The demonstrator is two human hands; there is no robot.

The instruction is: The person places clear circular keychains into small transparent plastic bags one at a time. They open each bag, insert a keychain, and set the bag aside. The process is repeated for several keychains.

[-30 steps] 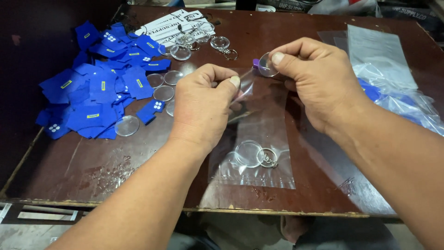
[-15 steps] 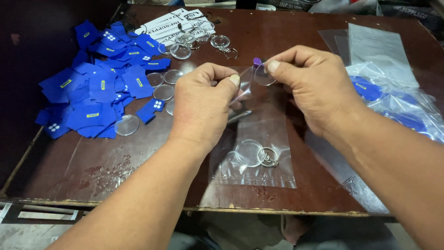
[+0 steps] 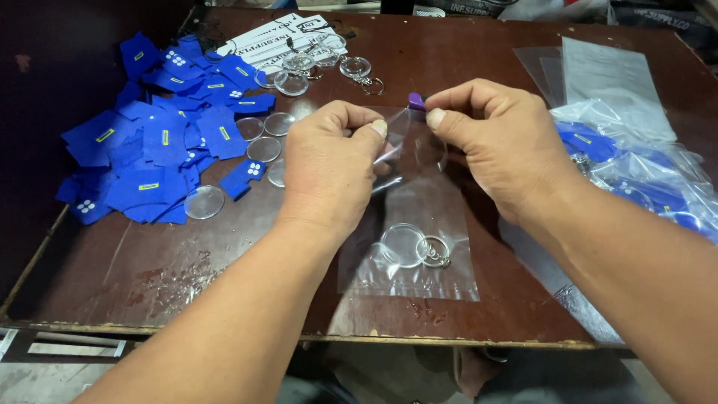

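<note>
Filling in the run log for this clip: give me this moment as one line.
left hand: pinches clear bag top | right hand: pinches bag top by purple tab | in bag: clear disc, key ring | table left: blue cards

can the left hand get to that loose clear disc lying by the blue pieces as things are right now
Probably yes, but not freely. The clear disc lies uncovered on the table, just left of the left hand, with nothing between them. But that hand's fingers are pinching the clear bag along with the right hand, so it would have to let go first.

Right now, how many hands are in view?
2: the left hand pinches the top edge of the clear bag, the right hand pinches it beside a small purple piece. No others show.
</note>
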